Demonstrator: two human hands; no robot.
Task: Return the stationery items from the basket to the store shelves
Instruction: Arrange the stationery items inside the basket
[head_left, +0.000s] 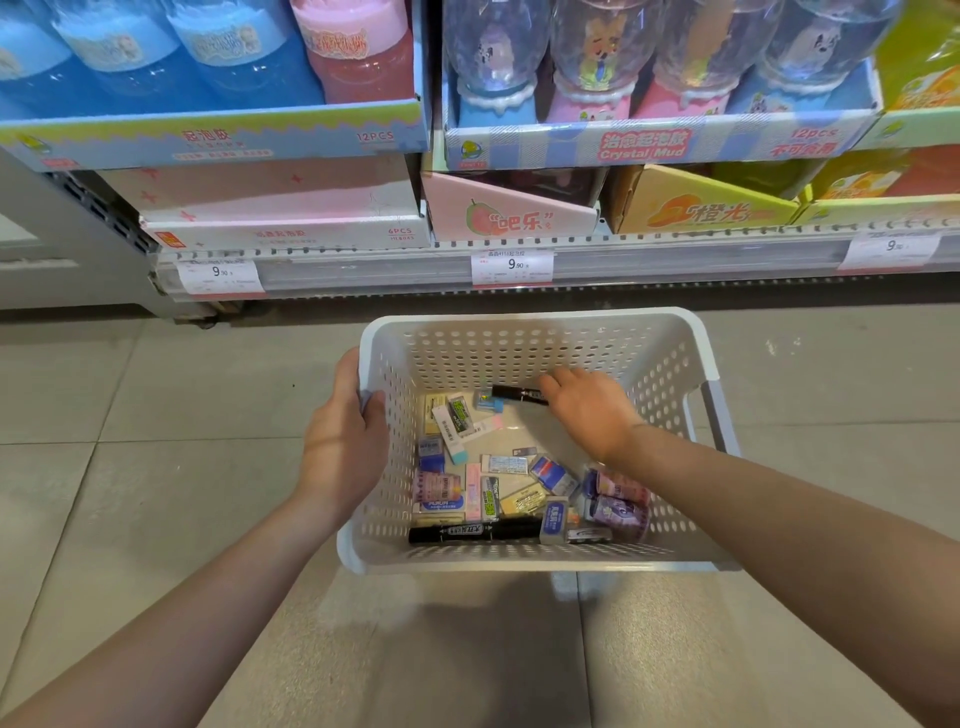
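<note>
Two bare hands are at a white perforated basket (524, 343) that sits low before the store shelves (519, 260). The left hand (345, 436) grips the basket's left rim, fingers curled over the edge and thumb on the outside. The right hand (587, 410) reaches down inside, fingers loosely spread over a black marker (519, 393) that lies near the far wall; the fingertips are at or just touching its right end, and whether they have any hold on it cannot be told.

Between the two hands, on the basket floor, lies a jumble of small boxed erasers (457, 421). More of them are heaped nearer the person, under the right forearm, some blue and white, some purple. A second black marker (475, 532) rests along the near wall, below the pile and well apart from either hand.

Beyond the hands, the shelf edge carries price tags (511, 266) reading 9.90. Above it stand cardboard display trays of clear and coloured slime tubs (597, 47), blue and pink on the left-hand side. Grey floor tiles (156, 467) spread beneath the left arm.
</note>
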